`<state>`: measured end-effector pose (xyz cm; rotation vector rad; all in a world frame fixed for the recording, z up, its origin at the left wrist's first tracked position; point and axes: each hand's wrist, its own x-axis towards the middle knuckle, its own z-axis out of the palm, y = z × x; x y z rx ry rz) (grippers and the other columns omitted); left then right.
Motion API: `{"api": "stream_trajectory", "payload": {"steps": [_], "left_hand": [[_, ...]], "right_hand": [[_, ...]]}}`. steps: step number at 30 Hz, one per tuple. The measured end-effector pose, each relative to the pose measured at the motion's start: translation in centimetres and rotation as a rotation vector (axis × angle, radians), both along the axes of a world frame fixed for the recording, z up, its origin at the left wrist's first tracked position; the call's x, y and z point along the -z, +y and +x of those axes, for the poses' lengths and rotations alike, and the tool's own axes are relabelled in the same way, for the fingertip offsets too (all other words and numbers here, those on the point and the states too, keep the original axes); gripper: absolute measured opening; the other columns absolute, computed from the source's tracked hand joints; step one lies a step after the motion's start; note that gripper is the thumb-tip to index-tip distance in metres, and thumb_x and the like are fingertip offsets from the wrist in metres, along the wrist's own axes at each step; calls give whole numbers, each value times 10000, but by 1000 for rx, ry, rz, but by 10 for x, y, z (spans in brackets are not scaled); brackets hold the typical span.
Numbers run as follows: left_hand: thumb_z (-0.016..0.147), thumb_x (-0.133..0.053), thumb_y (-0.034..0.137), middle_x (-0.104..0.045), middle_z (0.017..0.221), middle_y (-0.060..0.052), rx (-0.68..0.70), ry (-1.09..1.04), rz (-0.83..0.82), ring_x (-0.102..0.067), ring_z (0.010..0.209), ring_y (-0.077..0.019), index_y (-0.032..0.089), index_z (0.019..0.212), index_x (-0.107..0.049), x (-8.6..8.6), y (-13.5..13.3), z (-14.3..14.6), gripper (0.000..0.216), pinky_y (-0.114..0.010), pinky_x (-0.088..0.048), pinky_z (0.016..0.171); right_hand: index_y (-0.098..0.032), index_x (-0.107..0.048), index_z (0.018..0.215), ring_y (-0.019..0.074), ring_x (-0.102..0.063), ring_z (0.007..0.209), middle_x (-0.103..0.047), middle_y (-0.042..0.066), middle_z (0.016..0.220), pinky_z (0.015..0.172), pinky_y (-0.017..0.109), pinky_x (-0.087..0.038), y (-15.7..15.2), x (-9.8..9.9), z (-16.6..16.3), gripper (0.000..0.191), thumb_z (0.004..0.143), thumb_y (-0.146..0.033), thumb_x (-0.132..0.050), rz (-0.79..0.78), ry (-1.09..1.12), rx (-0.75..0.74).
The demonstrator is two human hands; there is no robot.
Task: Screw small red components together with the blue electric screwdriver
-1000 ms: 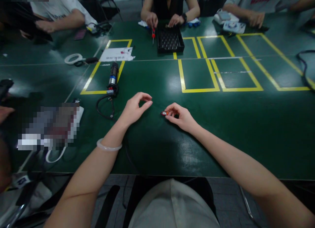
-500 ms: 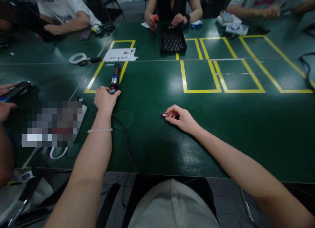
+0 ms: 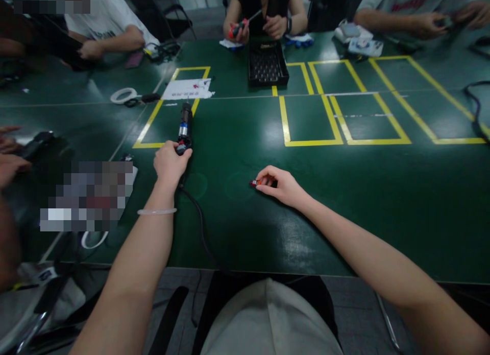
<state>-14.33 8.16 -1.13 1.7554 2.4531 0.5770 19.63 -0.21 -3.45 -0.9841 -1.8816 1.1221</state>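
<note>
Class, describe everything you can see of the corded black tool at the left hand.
The corded black tool is slim, with a metallic-looking silver band and a blue one, a little red lower down and a thin tip pointing away. The left hand holds its near end, partly hiding it; a black cord runs from there toward the viewer. In view it overlaps the yellow outline; whether it is lifted is unclear.

Black tray point(image 3: 268, 82) (yellow tape point(image 3: 314, 143) nearby)

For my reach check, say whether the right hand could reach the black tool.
Probably yes: only green tabletop shows between the right hand and black tool, though the left hand grips its near end and the right holds a small piece.
</note>
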Motion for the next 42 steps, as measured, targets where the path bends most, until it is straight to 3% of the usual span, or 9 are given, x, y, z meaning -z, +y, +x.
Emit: {"api": "stream_trajectory", "payload": {"steps": [8, 17, 23, 32, 37, 42], "left_hand": [[893, -621, 457, -685, 1165, -147, 232, 139, -39, -654, 1059, -338, 155, 1167, -624, -4, -36, 47, 409, -423, -509, 880], [902, -647, 392, -622, 1171, -119, 565, 98, -19, -616, 1081, -295, 180, 1158, -575, -1, -82, 99, 340, -397, -511, 906], [909, -661, 333, -621, 1168, -116, 719, 26, 5, -604, 1112, -282, 167, 1189, -563, 0, -100, 115, 340, -402, -512, 949], [922, -655, 311, -617, 1179, -124, 790, 36, 19, -592, 1127, -287, 147, 1187, -560, -1, -109, 123, 326, -414, -505, 964], [921, -655, 308, -612, 1168, -120, 775, 71, -3, -593, 1109, -286, 153, 1160, -555, -1, -108, 124, 302, -405, -498, 944], [926, -641, 312, -607, 1166, -129, 763, 145, -6, -590, 1076, -288, 140, 1152, -536, -2, -109, 128, 303, -405, -484, 901]], "right_hand": [[-180, -635, 940, 133, -614, 741, -659, 10, 844, 668, 264, -462, 0, 3, -1, 127, 837, -183, -710, 25, -21, 16], [-192, -618, 939, 134, -567, 750, -591, 23, 918, 676, 268, -455, -2, 0, 0, 111, 857, -179, -692, 215, -62, 68], [-199, -600, 932, 149, -562, 754, -575, 14, 888, 684, 271, -438, -4, 2, -2, 114, 857, -172, -681, 249, -196, 105], [-210, -571, 895, 173, -552, 810, -600, 42, 963, 711, 278, -419, -6, 4, -9, 94, 898, -192, -663, 324, -328, 148], [-208, -562, 905, 148, -527, 702, -558, -17, 777, 648, 253, -390, -4, 5, -12, 131, 868, -145, -671, 230, -269, 116], [-200, -588, 889, 139, -554, 698, -603, -7, 783, 656, 244, -415, -4, 2, -9, 89, 862, -139, -648, 218, -216, 102]]}}
